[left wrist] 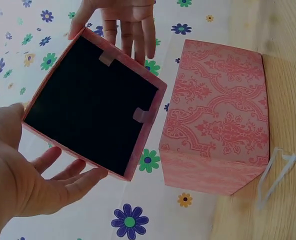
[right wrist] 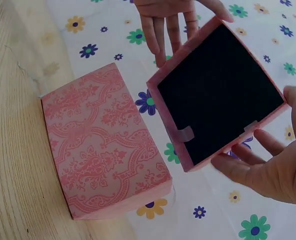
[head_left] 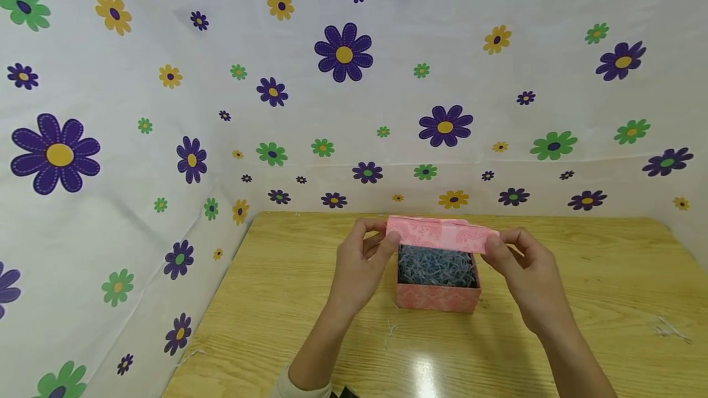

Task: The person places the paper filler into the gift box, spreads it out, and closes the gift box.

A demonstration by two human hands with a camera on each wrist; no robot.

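A pink patterned box lid (head_left: 423, 233) is held up by both hands over the back of an open pink box (head_left: 437, 298). My left hand (head_left: 356, 269) grips the lid's left end between thumb and fingers. At its right end, my right hand (head_left: 531, 275) pinches it the same way. Blue-grey shredded paper (head_left: 437, 266) fills the box. Both wrist views show the lid's black inside (left wrist: 93, 107), with translucent tape pieces (right wrist: 186, 134) at its rim. Beside the lid in those views stands the box's damask-patterned side (right wrist: 103, 140).
The box stands on a light wooden table (head_left: 298, 300). Thin white strands lie in front of the box, and another white scrap (head_left: 672, 328) lies at the right. A white cloth with printed flowers (head_left: 387, 97) hangs behind the table and along its left side.
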